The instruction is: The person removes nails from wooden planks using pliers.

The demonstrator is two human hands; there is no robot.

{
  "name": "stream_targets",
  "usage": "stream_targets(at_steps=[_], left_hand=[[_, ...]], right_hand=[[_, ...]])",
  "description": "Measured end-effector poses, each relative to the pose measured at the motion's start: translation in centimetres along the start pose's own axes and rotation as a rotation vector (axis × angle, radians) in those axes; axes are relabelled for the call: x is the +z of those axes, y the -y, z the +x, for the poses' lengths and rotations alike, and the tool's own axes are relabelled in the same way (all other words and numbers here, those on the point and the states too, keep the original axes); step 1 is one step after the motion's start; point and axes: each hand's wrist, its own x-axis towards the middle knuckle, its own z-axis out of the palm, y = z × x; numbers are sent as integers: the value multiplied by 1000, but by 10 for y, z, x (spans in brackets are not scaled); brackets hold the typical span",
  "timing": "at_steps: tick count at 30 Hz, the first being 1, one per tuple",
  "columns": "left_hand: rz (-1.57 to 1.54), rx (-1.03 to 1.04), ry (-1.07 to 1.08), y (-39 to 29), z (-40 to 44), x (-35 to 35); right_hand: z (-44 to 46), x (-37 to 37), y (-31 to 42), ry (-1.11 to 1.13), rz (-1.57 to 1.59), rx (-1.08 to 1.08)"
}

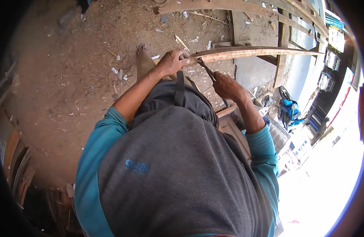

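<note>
A long, slightly curved wooden plank [245, 53] runs from my hands toward the right in the head view, its narrow edge facing up. My left hand [174, 61] is closed around the near end of it. In the fist of my right hand [228, 86] is a dark metal tool that looks like a pair of pincers [206, 70]. The tool's head meets the plank's edge just right of my left fingers. Whether its jaws grip anything there is too small to tell.
More long boards [229, 6] lie across the top right, above a wooden frame post [282, 47]. Wood scraps litter the dirt floor [79, 79]. A blue motorbike [289, 108] and a metal drum [278, 132] stand at right. Several planks [22, 173] lean at lower left.
</note>
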Motion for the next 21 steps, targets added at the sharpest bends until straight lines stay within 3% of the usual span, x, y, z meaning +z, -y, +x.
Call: stream_targets(at_steps=[4,6,10,11,15,18,21], left_hand=[[123,78,-31,-3,-2,-1],[147,88,-39,-6,-2,-1],[230,81,-72,-9,-1,3],[244,82,-87,-10,0,4],[227,119,-147,-2,-1,12],[241,106,-247,-6,5,9],[245,32,-130,-19,-4,5]], right_hand=[[17,-25,9,72,-71,38],[26,-41,13,322,-92,122],[18,-47,15,302,190,159],[16,-46,18,312,44,142],[6,12,-38,-209,-23,-124],[17,23,-71,-344,62,-142],[23,27,-82,-363,118,-229]])
